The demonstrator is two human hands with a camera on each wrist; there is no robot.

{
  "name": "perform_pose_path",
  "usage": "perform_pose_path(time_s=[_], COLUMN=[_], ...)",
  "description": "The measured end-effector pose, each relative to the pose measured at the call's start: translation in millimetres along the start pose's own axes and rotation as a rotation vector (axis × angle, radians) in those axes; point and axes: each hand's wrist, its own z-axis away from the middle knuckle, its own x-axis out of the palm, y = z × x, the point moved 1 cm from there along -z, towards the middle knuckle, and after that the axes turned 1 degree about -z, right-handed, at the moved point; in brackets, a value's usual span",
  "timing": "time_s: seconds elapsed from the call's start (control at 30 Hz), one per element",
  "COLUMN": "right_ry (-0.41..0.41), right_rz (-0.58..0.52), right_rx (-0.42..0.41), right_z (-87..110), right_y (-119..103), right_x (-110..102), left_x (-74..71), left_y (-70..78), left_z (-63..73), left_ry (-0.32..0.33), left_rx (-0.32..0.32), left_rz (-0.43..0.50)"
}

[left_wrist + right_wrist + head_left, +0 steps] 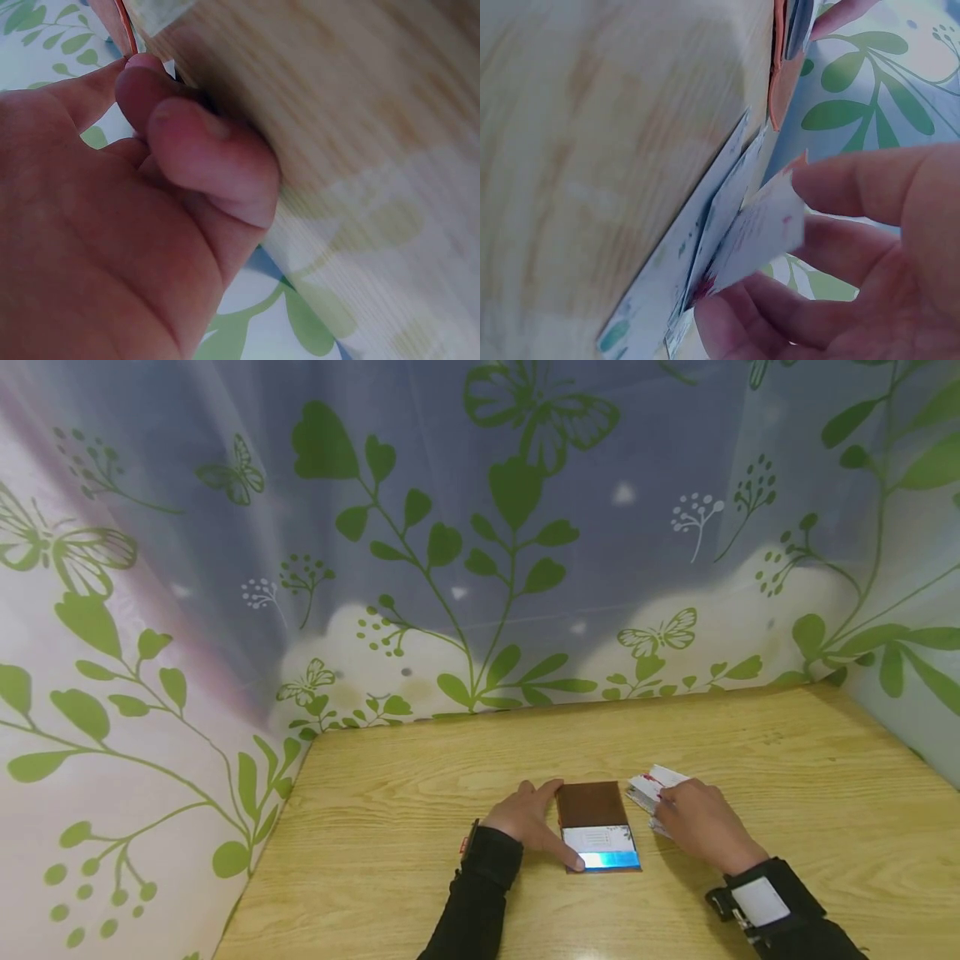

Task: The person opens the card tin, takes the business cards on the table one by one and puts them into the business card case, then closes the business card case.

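A brown card wallet [591, 804] lies on the table, a white printed card [597, 838] and a shiny blue strip [611, 860] showing on its lower half. My left hand [528, 820] holds it along the left side, thumb at the bottom corner and a fingertip near the top corner. In the left wrist view, the other fingers [214, 154] are curled beside the wallet's orange-brown edge. To the right of the wallet, my right hand [702, 822] pinches a white card with red print [759, 236]. Under it, several more white cards [660, 270] overlap on the table.
The wood-grain table [405, 777] extends around both hands. A hanging cloth [450, 568] with green leaves and butterflies borders its back and sides. Black bands are on both wrists, the right one [765, 902] bearing a white square.
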Motion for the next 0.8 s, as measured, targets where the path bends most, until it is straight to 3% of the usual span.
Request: perform_pose_path(time_s=[0.27, 0.5, 0.67, 0.8], right_ry=[0.019, 0.162, 0.252, 0.254], right_rz=[0.023, 0.057, 0.005, -0.07], right_rx=[0.049, 0.017, -0.025, -0.036], right_z=[1.2, 1.4, -0.4, -1.5], right_y=[-2.4, -4.3, -6.4, -8.6], right_x=[-1.7, -3.1, -4.1, -4.1], left_x=[-0.5, -0.3, -0.5, -0.1], left_y=[0.0, -0.3, -0.1, -0.6], left_z=[0.0, 0.3, 0.8, 0.5], left_ry=[-0.007, -0.009, -0.007, -0.01], left_rx=[-0.006, -0.011, -0.011, -0.009], left_rz=[0.011, 0.028, 0.031, 0.03])
